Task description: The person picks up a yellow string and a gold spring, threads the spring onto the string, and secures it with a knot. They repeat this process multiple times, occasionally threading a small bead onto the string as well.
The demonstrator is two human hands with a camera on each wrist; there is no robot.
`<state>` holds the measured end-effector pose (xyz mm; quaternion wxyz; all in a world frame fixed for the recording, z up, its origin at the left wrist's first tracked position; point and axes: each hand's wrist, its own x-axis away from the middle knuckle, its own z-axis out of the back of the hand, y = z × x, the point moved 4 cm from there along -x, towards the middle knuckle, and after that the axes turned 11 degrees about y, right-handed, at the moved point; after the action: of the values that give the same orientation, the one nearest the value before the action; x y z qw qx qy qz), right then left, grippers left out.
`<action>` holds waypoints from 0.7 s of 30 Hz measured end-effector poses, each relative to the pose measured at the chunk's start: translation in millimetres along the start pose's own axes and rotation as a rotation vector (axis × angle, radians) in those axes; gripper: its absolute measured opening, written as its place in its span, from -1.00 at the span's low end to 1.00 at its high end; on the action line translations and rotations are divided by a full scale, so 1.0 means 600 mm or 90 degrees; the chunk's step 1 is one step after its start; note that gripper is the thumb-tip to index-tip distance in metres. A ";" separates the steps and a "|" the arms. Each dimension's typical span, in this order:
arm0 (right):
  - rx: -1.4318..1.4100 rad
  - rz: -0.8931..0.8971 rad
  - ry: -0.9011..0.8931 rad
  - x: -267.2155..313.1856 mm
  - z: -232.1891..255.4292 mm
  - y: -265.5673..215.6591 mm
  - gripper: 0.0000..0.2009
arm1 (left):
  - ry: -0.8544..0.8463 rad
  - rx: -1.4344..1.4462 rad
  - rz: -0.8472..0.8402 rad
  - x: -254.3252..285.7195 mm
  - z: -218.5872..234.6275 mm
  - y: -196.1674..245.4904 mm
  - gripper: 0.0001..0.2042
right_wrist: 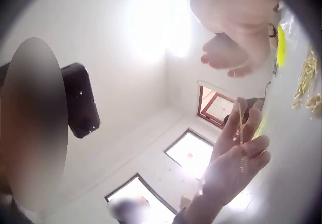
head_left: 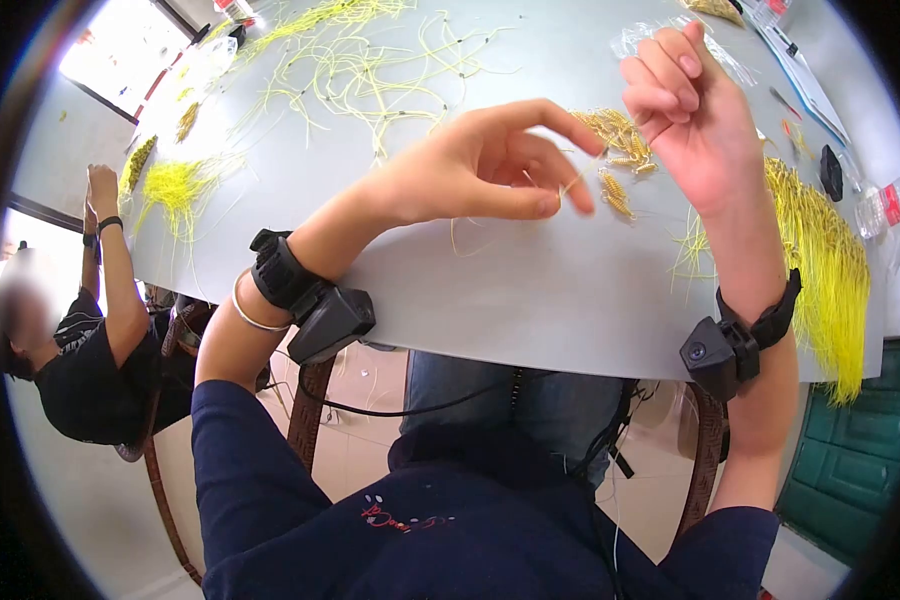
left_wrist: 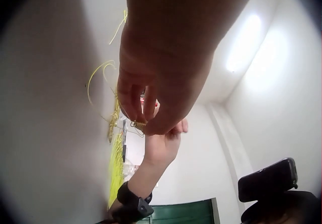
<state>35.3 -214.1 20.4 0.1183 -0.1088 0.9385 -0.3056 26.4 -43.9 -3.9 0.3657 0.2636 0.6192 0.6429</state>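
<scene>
My left hand (head_left: 480, 165) is raised over the table, palm inward, pinching a small golden coiled piece (left_wrist: 140, 125) between thumb and fingers. A thin pale strand (right_wrist: 241, 123) runs across those fingers. To its right, my right hand (head_left: 695, 120) is held higher with its fingers curled in. A fine thread (right_wrist: 235, 73) shows at its fingertips in the right wrist view; the rest of the thread is too thin to follow. Under and between the hands lie several golden wheat-ear-shaped pieces (head_left: 618, 195) on the grey table (head_left: 530, 300).
Golden ears with long yellow strands (head_left: 820, 270) hang over the table's right edge. Loose yellow-green strands (head_left: 370, 75) spread at the back, with a yellow bundle (head_left: 180, 190) at left. A plastic bottle (head_left: 885, 205) lies at right. Another person (head_left: 90, 350) sits at left.
</scene>
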 end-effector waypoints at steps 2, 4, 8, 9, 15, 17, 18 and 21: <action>0.016 -0.002 -0.004 0.004 -0.006 0.002 -0.63 | -0.051 -0.032 0.002 0.001 -0.005 0.001 -0.54; 0.033 -0.005 -0.010 0.006 -0.016 0.010 -0.62 | -0.100 -0.064 0.002 0.003 -0.010 -0.001 -0.55; 0.057 -0.001 -0.043 0.014 -0.035 0.032 -0.61 | -0.143 -0.038 -0.030 0.008 -0.026 0.006 -0.56; 0.067 -0.014 -0.048 0.017 -0.041 0.040 -0.61 | -0.095 -0.024 0.013 0.009 -0.021 0.010 -0.57; 0.368 0.091 0.002 0.021 -0.052 0.045 -0.63 | 0.090 -0.056 0.000 0.003 0.005 0.002 -0.64; 0.801 0.235 0.105 0.025 -0.048 0.037 -0.60 | 0.170 -0.066 -0.021 0.001 0.018 0.000 -0.65; 0.801 0.235 0.104 0.028 -0.052 0.035 -0.60 | 0.250 -0.077 -0.043 0.000 0.028 0.003 -0.66; 0.847 -0.231 -0.081 0.042 -0.049 0.064 -0.66 | 0.322 -0.111 -0.049 0.001 0.045 0.001 -0.67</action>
<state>-2.0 -174.3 16.7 0.1618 -0.1864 0.5099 -0.8241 47.3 -27.1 -0.7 0.2448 0.0385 0.6427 0.7250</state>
